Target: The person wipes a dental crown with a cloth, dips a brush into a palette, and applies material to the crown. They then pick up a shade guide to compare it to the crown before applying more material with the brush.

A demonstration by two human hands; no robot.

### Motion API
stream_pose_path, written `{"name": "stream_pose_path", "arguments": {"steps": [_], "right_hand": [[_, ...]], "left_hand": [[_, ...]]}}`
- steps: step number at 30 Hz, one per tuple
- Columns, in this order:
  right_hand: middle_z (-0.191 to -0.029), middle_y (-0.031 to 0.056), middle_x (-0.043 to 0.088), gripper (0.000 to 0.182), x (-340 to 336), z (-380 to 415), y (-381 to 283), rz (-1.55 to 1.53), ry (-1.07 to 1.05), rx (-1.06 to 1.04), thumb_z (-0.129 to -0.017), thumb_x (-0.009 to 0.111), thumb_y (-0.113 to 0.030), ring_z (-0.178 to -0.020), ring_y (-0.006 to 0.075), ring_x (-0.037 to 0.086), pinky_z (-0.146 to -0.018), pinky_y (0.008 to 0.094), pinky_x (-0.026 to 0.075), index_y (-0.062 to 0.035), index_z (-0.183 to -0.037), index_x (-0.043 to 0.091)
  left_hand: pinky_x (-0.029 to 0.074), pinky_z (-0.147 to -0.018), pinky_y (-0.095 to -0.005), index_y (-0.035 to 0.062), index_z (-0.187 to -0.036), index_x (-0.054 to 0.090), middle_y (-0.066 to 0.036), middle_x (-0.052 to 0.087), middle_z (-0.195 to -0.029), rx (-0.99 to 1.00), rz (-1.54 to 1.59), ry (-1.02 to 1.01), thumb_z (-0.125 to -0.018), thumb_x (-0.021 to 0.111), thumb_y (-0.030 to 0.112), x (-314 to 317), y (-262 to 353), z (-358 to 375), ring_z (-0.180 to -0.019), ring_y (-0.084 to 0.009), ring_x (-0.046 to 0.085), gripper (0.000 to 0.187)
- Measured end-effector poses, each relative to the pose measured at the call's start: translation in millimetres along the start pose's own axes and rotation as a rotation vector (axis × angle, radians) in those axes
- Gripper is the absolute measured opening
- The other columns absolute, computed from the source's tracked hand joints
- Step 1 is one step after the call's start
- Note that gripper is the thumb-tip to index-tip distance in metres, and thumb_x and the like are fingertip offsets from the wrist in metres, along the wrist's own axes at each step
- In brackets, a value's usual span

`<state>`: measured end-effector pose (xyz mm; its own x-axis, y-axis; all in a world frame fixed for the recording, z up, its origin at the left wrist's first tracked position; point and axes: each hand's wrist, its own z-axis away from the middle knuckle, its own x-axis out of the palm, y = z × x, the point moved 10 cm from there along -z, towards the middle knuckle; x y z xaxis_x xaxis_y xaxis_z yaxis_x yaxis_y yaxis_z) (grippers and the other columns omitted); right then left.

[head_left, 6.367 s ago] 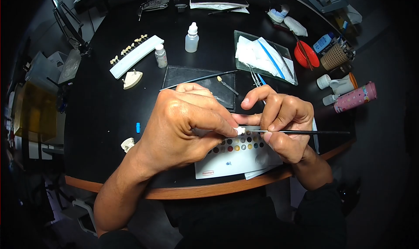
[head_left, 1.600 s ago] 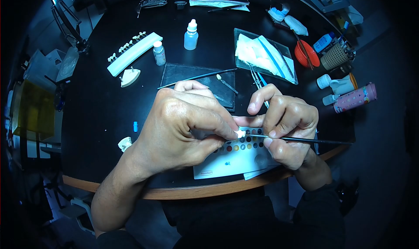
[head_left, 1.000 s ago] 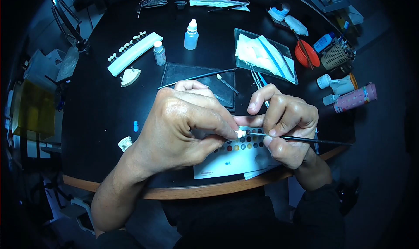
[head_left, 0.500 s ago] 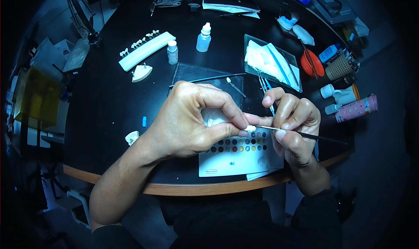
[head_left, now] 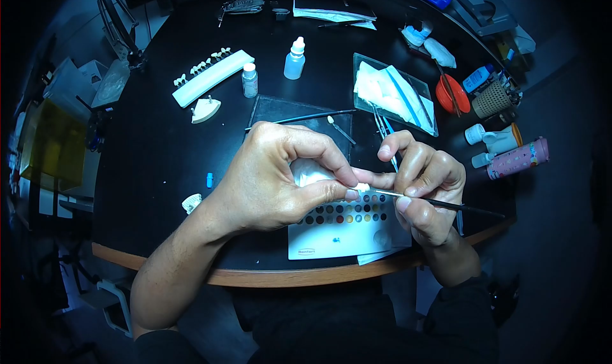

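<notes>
My left hand [head_left: 290,173] pinches a small white tooth-shaped piece [head_left: 363,187] between thumb and index finger. In my right hand [head_left: 430,182] is a thin dark brush [head_left: 459,206], gripped between thumb and fingers, its tip close to the white piece; whether they touch I cannot tell. Beneath both hands lies a white card [head_left: 331,241] with rows of coloured round spots, partly covered by my fingers. Behind my hands, another dark brush [head_left: 306,117] and a small white-tipped tool [head_left: 341,129] lie on a dark slab [head_left: 274,107].
A long white holder [head_left: 213,80] with tooth pieces, a small bottle [head_left: 249,81] and a dropper bottle [head_left: 294,61] stand farther back. Right of them are a glass tray [head_left: 424,123] with tissue, a red bowl [head_left: 448,88] and a pink bottle [head_left: 519,158]. A wooden edge [head_left: 306,277] runs in front.
The brush in my right hand has tilted slightly, and its rear end sits a little lower. The whole view has shifted slightly. Both grips stay the same.
</notes>
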<state>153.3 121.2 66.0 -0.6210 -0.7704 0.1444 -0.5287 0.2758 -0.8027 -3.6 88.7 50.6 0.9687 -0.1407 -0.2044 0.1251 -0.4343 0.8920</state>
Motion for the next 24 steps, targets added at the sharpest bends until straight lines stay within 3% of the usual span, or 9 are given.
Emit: {"name": "stream_pose_path", "arguments": {"steps": [11,24], "right_hand": [[-0.078,0.0107,0.061,0.011,1.0,0.4,-0.6,0.038,-0.023,0.004,-0.083,0.069,0.002,-0.118,0.0312,0.058,-0.094,0.0588,0.063,-0.0023,-0.081,0.060],[-0.080,0.0119,0.062,0.013,-1.3,0.4,1.7,0.005,-0.013,0.020,-0.084,0.072,0.000,-0.118,0.0317,0.060,-0.093,0.0613,0.062,-0.0016,-0.080,0.059]], "left_hand": [[0.045,-0.102,-0.0372,0.0064,-0.083,0.082,-0.006,0.080,-0.080,-0.002,0.009,0.024,-0.076,0.088,0.007,-1.0,2.3,0.0,-0.074,-0.0122,0.073,0.009],[0.048,-0.103,-0.0400,0.0069,-0.083,0.082,-0.006,0.079,-0.078,-0.055,0.051,0.026,-0.079,0.090,0.012,-0.2,-0.6,0.0,-0.070,-0.0128,0.071,0.010]]}}
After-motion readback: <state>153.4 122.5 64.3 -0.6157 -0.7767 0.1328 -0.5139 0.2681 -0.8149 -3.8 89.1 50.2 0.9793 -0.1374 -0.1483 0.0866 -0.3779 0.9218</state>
